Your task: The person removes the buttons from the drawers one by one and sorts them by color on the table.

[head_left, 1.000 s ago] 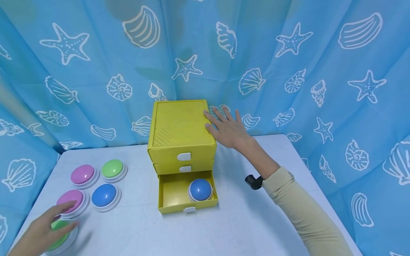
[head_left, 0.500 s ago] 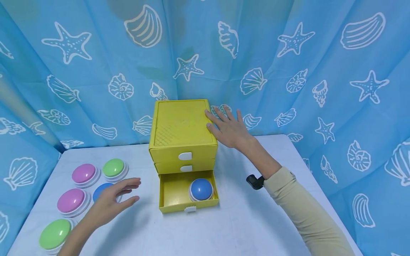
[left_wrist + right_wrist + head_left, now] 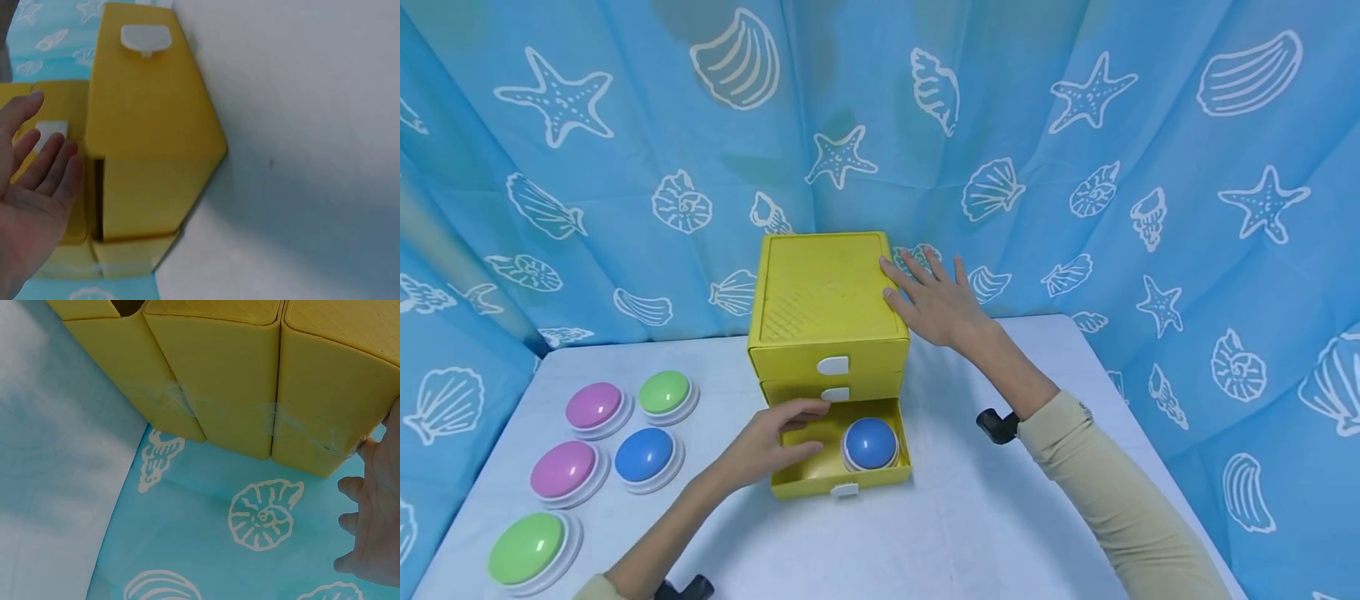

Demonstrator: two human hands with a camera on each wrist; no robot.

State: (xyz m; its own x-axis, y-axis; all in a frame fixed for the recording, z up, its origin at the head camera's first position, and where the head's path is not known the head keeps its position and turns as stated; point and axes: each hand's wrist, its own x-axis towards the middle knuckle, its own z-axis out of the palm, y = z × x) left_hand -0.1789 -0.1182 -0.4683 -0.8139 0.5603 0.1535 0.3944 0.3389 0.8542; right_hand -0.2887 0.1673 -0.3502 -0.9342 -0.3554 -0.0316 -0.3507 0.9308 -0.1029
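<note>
A yellow drawer cabinet (image 3: 823,287) with white tabs stands at the back of the table, its bottom drawer (image 3: 872,480) pulled out. Inside that drawer, on the right, sits a blue dome on a white base (image 3: 871,442). My left hand (image 3: 758,448) hovers over the drawer's left part, fingers loosely bent and holding nothing. In the left wrist view the same hand (image 3: 34,206) shows its palm beside the drawer fronts. With fingers spread, my right hand (image 3: 936,307) rests against the cabinet's upper right edge; the right wrist view shows its fingers (image 3: 354,523) at the cabinet's side.
On the white table's left lie several more domes on white bases: a blue one (image 3: 644,455), pink ones, one of them a pink dome (image 3: 562,469) at the side, and green ones, with a green dome (image 3: 526,548) nearest. A blue shell-patterned curtain (image 3: 1037,108) surrounds the table.
My left hand has moved rightward from above the front-left domes, past the blue one, to over the drawer. The right hand stays on the cabinet's edge.
</note>
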